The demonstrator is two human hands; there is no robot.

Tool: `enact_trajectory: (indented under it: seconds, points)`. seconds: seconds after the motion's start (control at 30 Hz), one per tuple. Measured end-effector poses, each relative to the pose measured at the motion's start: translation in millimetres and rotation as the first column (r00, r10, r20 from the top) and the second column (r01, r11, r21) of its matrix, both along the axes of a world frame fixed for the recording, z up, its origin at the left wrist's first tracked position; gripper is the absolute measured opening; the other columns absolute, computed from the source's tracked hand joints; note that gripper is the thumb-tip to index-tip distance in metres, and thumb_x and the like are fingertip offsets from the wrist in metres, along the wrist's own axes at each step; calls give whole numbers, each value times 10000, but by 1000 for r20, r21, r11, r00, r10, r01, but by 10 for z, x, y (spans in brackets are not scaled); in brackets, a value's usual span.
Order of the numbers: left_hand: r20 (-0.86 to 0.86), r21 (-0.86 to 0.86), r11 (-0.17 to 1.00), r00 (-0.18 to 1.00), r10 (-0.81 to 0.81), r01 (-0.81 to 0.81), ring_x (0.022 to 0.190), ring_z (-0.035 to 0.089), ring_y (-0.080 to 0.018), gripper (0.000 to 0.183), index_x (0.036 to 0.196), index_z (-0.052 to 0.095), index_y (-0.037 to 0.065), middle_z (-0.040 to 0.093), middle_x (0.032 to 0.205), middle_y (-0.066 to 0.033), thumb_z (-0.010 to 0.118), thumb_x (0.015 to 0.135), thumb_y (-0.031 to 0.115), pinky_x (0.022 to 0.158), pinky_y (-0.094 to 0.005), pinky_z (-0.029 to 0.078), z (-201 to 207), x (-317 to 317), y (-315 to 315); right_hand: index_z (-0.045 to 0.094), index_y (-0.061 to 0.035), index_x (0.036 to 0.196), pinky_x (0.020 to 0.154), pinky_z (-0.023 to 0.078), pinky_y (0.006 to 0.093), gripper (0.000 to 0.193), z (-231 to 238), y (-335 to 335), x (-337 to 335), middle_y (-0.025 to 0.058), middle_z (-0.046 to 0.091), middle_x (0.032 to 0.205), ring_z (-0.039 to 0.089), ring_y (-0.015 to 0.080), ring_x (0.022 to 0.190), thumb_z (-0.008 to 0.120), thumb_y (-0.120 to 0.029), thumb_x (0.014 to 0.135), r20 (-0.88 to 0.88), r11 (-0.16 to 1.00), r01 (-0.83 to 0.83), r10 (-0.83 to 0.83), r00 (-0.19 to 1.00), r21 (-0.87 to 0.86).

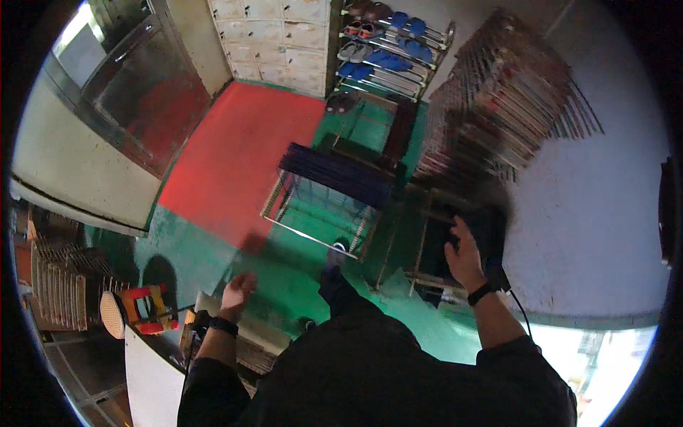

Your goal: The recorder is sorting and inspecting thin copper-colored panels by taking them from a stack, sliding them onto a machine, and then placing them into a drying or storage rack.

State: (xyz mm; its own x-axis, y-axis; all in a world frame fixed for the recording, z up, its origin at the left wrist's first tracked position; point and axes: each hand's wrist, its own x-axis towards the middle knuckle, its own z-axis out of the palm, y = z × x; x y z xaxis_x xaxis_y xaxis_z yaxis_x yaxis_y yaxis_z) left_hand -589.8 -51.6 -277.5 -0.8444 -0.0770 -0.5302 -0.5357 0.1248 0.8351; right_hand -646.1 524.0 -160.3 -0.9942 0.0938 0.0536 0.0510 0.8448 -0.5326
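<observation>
My left hand [240, 290] hangs in the air over the green floor, blurred, its fingers loosely curved and nothing seen in it. My right hand [464, 255] is open with its fingers spread, above or beside a dark frame rack [420, 249]; I cannot tell whether it touches. Each wrist wears a dark band. Ahead of me on the floor stands a light-coloured metal frame [313, 236] topped by a row of dark rods [338, 174]. My shoe [339, 247] is at its near edge.
Stacked frames [498, 92] lean by the pale wall at right. A shoe rack [391, 53] and lockers [274, 39] stand at the back. The door [146, 92] is at left, with a red floor patch [235, 156] before it. A stool [135, 311] stands lower left.
</observation>
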Motion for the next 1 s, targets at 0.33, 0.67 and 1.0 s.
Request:
enact_trajectory:
  seconds: [0.33,0.67,1.0]
  points:
    - [409,-222,941,901,-149,256,959,612,-157,435,1242,632,29,679,1046,-60,640,926,329,824,-320,491,-287,-1947,-172,603,-78,1265,928,519,420,434,-2086,-48,-2049,169,676,1179,648,333,1098,659,-311,902,757,987,-160,94,647,14]
    - [280,-340,844,901,-330,415,965,556,-181,432,1183,615,71,601,1033,-19,553,984,449,889,-348,458,-2482,-4379,-639,487,-122,1396,975,474,397,443,-3778,10,-2123,75,582,1323,575,231,1180,583,-251,982,887,98,922,-251,388,-376]
    - [321,-608,248,519,-792,754,1154,533,-167,493,1476,438,119,519,1375,-55,449,1038,346,1038,-430,415,-4540,-5383,-942,581,-58,1296,938,522,381,365,-6151,433,-1412,111,627,1256,595,229,1158,551,-235,979,859,-224,841,-281,427,-492]
